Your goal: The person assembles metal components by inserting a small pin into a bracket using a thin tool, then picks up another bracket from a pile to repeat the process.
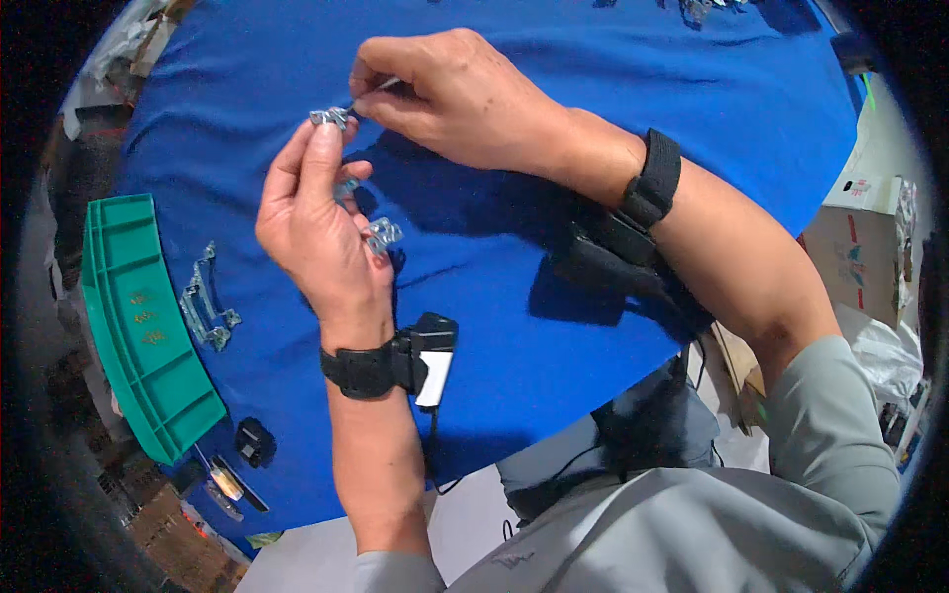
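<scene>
My left hand [321, 222] pinches a small shiny metal part [326, 118] between thumb and forefinger. A second metal piece [385, 234] shows at the lower fingers of the same hand, and a bit of another glints between the fingers. My right hand [470, 104] is closed in a pinch on a thin metal rod [389, 83], like a slim screwdriver or pin. Its lower end reaches the part in my left hand. What kind of tool it is, I cannot tell. Both hands are raised above the blue cloth [474, 336].
On the left lies a green divided tray [183, 361] with small brassy bits [146, 318] in one compartment. Beside it are several linked metal pieces [206, 306], a small black object [255, 442] and slim tools [227, 481]. More metal parts [697, 10] lie at the far edge.
</scene>
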Demonstrator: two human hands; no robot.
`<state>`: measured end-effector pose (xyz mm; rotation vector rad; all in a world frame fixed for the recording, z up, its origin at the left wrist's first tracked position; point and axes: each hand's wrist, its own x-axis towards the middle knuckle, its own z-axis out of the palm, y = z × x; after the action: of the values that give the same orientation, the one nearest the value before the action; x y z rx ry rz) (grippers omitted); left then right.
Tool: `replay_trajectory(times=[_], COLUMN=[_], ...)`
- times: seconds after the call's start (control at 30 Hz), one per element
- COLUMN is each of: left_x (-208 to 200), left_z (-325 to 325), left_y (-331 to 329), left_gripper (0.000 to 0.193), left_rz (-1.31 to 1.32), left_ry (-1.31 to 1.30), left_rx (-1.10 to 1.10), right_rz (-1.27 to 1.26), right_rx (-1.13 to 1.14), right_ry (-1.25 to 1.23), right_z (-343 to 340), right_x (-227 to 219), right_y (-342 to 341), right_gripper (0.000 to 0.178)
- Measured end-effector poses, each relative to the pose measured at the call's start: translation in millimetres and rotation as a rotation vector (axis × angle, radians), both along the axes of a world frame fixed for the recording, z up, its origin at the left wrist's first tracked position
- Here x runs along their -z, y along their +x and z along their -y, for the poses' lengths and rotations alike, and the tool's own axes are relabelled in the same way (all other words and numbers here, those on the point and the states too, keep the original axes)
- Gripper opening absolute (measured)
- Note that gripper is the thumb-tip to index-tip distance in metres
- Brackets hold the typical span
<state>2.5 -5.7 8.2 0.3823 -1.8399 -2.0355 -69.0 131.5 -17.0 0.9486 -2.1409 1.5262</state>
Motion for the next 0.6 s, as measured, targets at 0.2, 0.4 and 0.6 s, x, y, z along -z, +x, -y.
replay_trajectory(times=[0.2,0.4,0.6], left_x=[-1,1,1], left_z=[-1,-1,-3], left_y=[1,1,-2], left_gripper=[0.023,0.020,0.018], left_rz=[0.031,-0.027,-0.048], left_ry=[-0.050,-0.036,-0.051], left_rx=[-0.023,-0.024,-0.036], right_rz=[-0.045,0.033,-0.054], right_rx=[0.031,-0.093,-0.026], right_ry=[-0.005,-0.092,-0.058], right_z=[5,-3,-5], right_x=[9,0,-3], right_y=[-4,-2,-2], right_gripper=[0.016,0.014,0.015])
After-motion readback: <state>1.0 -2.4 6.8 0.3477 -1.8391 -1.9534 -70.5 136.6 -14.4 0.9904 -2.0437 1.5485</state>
